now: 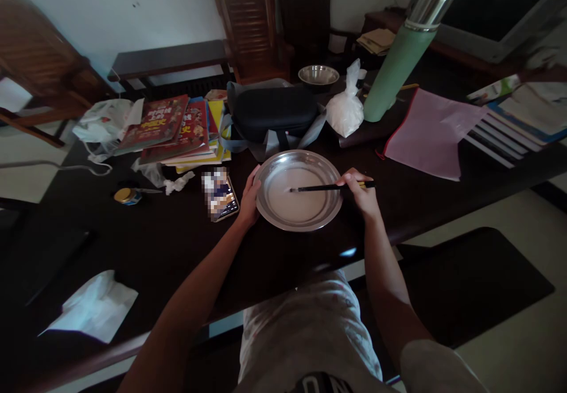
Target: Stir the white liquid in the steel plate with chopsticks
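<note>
A shallow steel bowl with pale white liquid in it sits on the dark wooden table in front of me. My left hand cups the bowl's left rim. My right hand, at the bowl's right edge, grips dark chopsticks whose tips reach into the liquid near the bowl's middle.
A phone lies just left of the bowl. Behind it are a black case, stacked books, a knotted white bag, a green flask, a second steel bowl and a pink folder. White paper lies near left.
</note>
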### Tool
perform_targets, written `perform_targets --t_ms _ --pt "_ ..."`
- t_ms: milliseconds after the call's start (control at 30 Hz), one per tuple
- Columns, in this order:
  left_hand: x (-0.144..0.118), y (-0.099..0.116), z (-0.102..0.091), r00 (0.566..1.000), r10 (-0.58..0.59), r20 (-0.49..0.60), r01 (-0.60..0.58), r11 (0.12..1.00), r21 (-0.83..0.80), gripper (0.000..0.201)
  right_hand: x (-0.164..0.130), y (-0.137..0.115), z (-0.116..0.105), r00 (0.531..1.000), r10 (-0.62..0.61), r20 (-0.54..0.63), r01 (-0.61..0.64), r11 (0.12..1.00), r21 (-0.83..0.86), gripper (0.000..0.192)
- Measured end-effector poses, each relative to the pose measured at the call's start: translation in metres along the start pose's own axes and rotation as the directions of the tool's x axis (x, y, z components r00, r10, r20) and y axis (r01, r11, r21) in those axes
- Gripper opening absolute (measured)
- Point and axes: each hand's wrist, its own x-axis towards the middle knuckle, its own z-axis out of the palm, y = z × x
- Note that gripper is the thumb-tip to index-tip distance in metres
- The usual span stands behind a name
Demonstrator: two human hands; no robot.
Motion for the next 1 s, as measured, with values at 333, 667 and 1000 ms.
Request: perform_targets --t_ms 333,667,1000 --pt "0.0006 -0.0010 0.0006 1.000 -0.006 -0.014 0.006 1.000 -0.023 0.074 0.0000 0.0018 0.0000 0.999 -0.020 -0.040 0.021 1.000 0.007 0.060" --pt "0.0001 0.0001 -0.0002 1.000 0.000 -0.005 0.000 1.000 0.000 0.077 0.0007 0.0028 0.0001 0.998 -0.010 -0.066 0.011 1.000 0.029 0.058" --pt "-0.0019 0.0039 0.0011 1.000 0.016 0.001 -0.016 1.000 0.021 0.072 0.0000 0.0019 0.0003 0.997 -0.003 -0.078 0.006 0.999 0.039 0.059"
